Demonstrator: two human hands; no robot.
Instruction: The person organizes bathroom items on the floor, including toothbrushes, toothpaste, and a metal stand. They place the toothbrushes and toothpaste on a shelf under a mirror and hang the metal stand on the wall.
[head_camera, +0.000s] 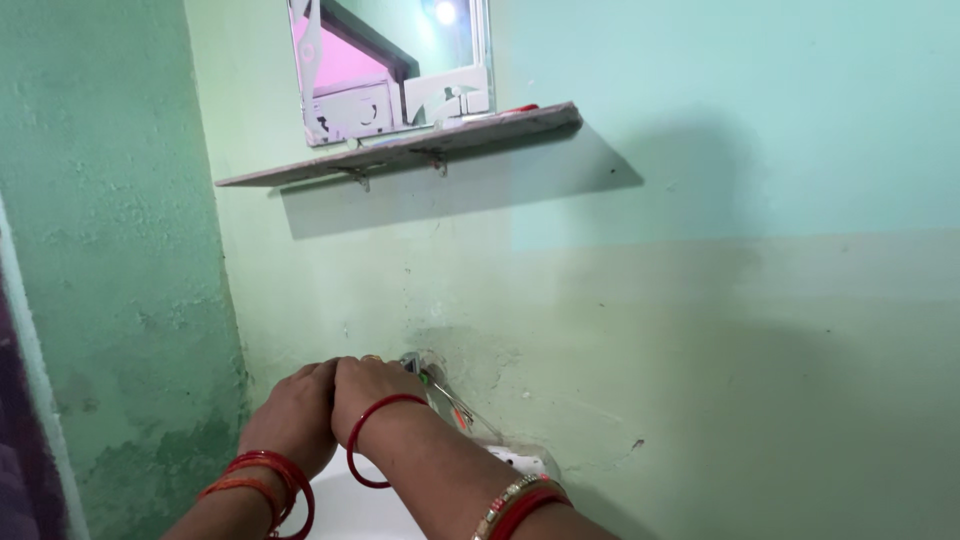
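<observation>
Head view, looking at a green wall above a white basin (345, 505).

Left hand (290, 410): at about 7 o'clock in frame, back of hand up, fingers curled forward toward the wall. It sits touching the right hand on that hand's 9 o'clock side. Red bangles (268, 482) stacked on the wrist. Can't tell what the fingertips close on; they're hidden behind the knuckles.

Right hand (372, 392): just at 3 o'clock of the left, fingers folded down together over the tap (412, 364). Only a bit of metal shows at the hand's 2 o'clock edge. Grip looks closed on it, but the contact itself is covered. One loose red bangle (372, 440) hangs low on the wrist; further up the forearm, a beaded band and more red ones (520, 505).

Tap: against the wall at 6 o'clock of frame, above the basin, mostly under the right hand.

Clear plastic holder (470, 420): at 4 o'clock from the tap, near the wall, with thin items in it showing green and orange bits. Contents too small to identify.

Shelf (400, 150): at 12 o'clock, tilted in view, on two brackets. Mirror (390, 60) stands on it against the wall, reflecting a lamp. Small red item at the shelf's right end, too small to tell.

Wall paint is worn and patchy around the tap and down the left corner.
</observation>
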